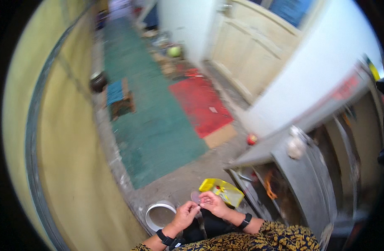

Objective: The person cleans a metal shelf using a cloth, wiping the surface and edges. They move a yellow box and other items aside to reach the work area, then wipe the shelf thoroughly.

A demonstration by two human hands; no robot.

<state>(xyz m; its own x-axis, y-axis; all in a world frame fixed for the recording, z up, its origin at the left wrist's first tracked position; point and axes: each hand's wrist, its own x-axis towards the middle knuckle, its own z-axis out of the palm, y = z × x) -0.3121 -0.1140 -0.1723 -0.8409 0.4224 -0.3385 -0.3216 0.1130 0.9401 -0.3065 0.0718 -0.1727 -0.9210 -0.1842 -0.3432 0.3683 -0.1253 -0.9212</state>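
Close together at the lower middle, my left hand (pixel 186 214) and my right hand (pixel 214 204) meet at the fingertips. Thumb and forefinger of each are pinched, and whatever small thing lies between them is too blurred to name. A thin, pinkish, round piece (pixel 195 197) shows just beyond the fingers, next to my right hand; I cannot tell which hand holds it. A yellow plastic container (pixel 235 190) with small red and pale things in it is behind my right hand. To the left of my hands stands a white bucket (pixel 149 216), its contents unclear.
A grey metal cabinet (pixel 301 178) with open compartments stands at right, a knotted plastic bag (pixel 296 147) on it. Ahead lie a green mat (pixel 157 141) and a red mat (pixel 204 106). A low stool with a blue top (pixel 115 92) is near the yellow wall (pixel 72 157).
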